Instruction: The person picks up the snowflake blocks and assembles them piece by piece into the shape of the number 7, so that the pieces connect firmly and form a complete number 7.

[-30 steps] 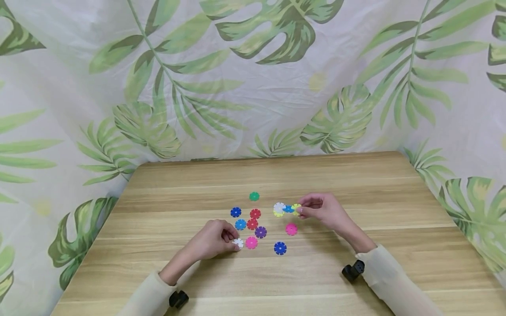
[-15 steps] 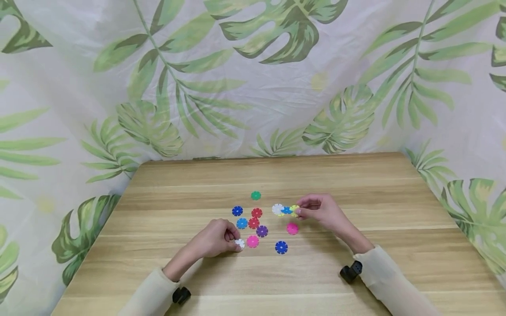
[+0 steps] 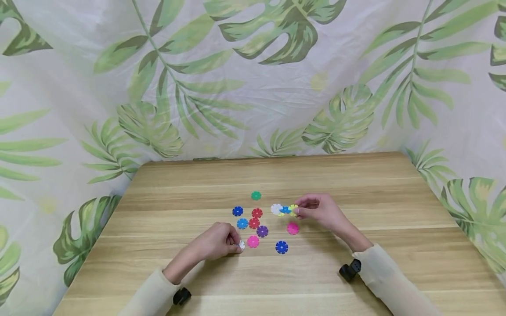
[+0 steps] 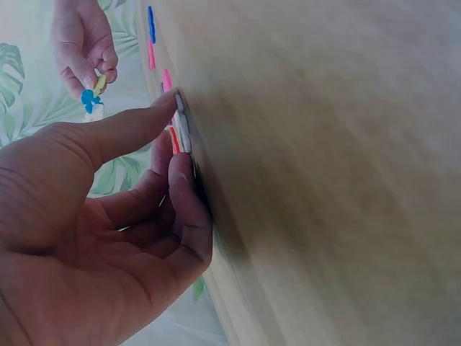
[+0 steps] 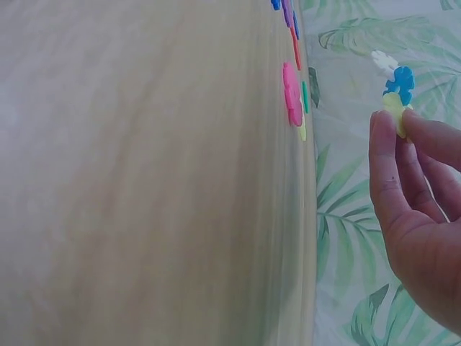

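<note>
The left hand is pinching a white notched plastic disc, its wrist view showing thumb and fingertip at the rim. The right hand is pinching the yellow end of a white-blue-yellow chain of such discs; in the head view it is partly blocking a loose yellow disc, which the right wrist view is showing apart. Beside the left grip, a pink notched disc is lying flat.

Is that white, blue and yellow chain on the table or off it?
Off: the right hand holds the chain by its yellow disc, with a gap to the table in the right wrist view.
</note>
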Action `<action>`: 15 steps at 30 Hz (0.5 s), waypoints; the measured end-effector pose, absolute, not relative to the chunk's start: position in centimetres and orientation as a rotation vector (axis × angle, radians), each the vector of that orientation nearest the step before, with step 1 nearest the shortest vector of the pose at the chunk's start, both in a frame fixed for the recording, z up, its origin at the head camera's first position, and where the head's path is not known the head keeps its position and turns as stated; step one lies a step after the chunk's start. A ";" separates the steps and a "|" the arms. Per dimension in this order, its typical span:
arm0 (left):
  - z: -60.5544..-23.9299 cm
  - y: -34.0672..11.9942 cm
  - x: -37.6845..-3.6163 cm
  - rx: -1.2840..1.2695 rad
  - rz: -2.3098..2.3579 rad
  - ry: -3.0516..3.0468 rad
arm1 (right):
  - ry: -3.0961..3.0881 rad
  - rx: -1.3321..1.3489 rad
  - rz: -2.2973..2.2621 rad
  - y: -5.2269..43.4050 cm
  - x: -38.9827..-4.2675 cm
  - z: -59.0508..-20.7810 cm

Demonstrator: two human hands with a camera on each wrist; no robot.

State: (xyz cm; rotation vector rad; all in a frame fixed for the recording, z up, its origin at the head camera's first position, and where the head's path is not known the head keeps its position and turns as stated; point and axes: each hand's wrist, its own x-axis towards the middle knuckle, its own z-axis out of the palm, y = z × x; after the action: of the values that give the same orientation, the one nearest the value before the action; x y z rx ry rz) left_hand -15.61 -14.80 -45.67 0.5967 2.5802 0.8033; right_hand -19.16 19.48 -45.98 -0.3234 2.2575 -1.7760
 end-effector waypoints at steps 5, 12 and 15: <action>-45.8 -14.9 -15.4 0.549 0.836 2.615 | 2.252 -0.334 -1.773 19.6 -19.2 -46.0; -45.7 -15.2 -15.5 0.558 0.858 2.602 | 2.253 -0.339 -1.771 19.7 -19.4 -46.0; -45.6 -15.2 -15.9 0.515 0.968 2.570 | 2.253 -0.329 -1.777 19.8 -19.3 -46.0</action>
State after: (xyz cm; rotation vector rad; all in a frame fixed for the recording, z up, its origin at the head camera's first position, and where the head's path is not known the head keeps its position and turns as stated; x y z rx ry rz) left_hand -15.93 -15.21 -45.64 0.5154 2.5704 0.9682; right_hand -19.29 19.79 -46.04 -0.3285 2.2527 -1.7772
